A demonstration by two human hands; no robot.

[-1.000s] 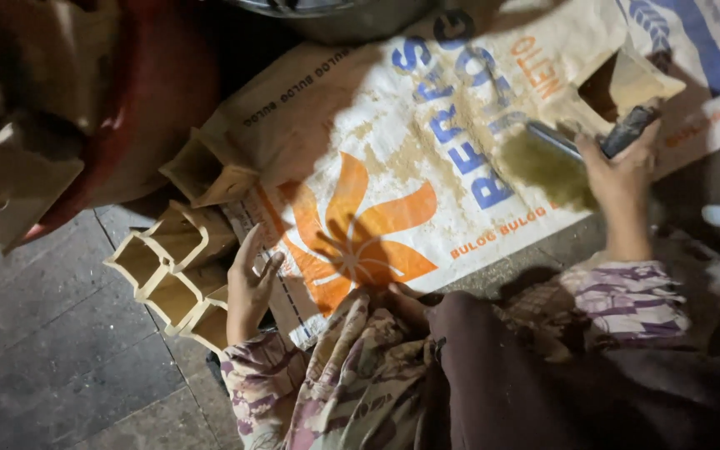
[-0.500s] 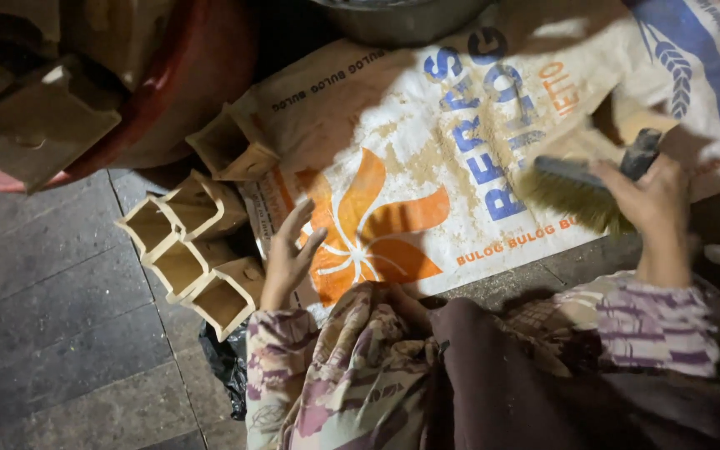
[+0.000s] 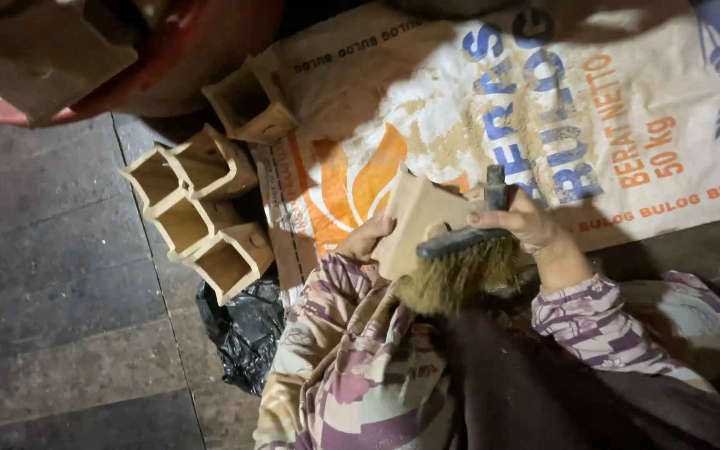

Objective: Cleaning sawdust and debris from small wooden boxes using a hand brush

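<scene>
**Brush on a clay piece, over the sack**

Near frame centre: a flat tan clay piece (image 3: 417,218), pale and matt, with angular cut edges and a rounded notch at its lower edge, tilted up above the sack (image 3: 627,108). Gripped from its 9 o'clock side by the left hand (image 3: 366,239), fingers mostly hidden behind it. At its 3 o'clock, the right hand (image 3: 525,225) clenched round a brush (image 3: 460,267): dark handle sticking up at 12, straw-yellow bristles fanned down at 6, touching the piece's lower edge. Patterned sleeves (image 3: 593,321) below both wrists.

Sandy dust scattered on the white printed sack at 12 to 1 o'clock. At 9 to 10 o'clock, five open clay boxes (image 3: 202,217), square-mouthed, packed side by side on dark floor (image 3: 52,275). Black bag (image 3: 243,329) at 7. Red tub (image 3: 210,42) at 11.
</scene>
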